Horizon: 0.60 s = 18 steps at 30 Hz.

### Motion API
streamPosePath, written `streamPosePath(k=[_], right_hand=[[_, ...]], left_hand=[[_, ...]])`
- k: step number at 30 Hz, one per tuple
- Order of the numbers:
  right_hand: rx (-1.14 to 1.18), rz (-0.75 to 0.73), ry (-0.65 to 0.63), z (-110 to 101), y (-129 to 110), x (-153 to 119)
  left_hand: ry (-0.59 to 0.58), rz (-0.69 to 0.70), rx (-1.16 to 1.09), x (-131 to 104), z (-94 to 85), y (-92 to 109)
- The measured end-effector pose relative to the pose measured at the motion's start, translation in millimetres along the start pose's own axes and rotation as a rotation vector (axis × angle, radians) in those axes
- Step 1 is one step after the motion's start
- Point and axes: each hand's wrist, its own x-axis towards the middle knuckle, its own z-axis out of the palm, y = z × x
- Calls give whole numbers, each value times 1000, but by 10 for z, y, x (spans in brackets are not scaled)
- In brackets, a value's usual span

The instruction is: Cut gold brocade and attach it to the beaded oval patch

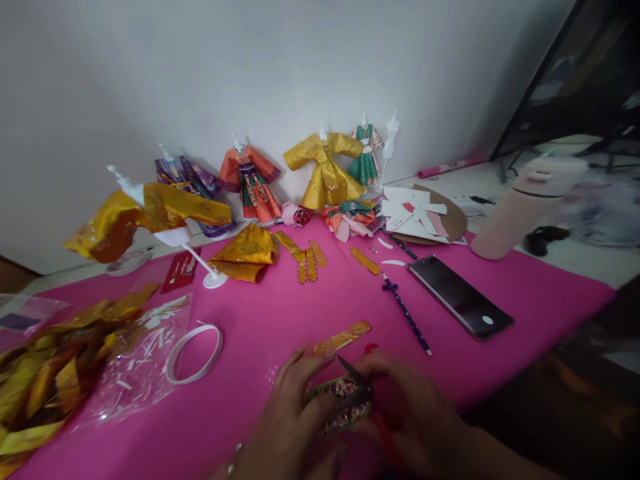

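Observation:
At the near edge of the pink table, my right hand (407, 393) is closed on scissors (356, 379) with dark blades, partly spread, and red handles. My left hand (295, 413) is closed on a small multicoloured, speckled piece (346, 421) with a green edge. The blades lie across this piece, close to my left fingers; whether they touch it I cannot tell. Just beyond my hands rests a strip of golden fabric (343, 337). My fingers hide much of the speckled piece.
Miniature garments on white stands, including a yellow robe (325, 170), line the wall. Left are a tilted stand with a golden top (150, 212), a tape roll (194, 355) and fabric scraps (45, 373). Right are a pencil (407, 317), a phone (460, 297) and a bottle (523, 210).

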Motion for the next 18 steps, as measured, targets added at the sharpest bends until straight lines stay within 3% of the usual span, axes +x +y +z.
streamPosePath(k=[6, 18], right_hand=[[-3, 0, -5, 6, 14, -22], [-5, 2, -13, 3, 20, -34]], left_hand=[[23, 89, -57, -17, 30, -69], [21, 34, -65, 52, -6, -30]])
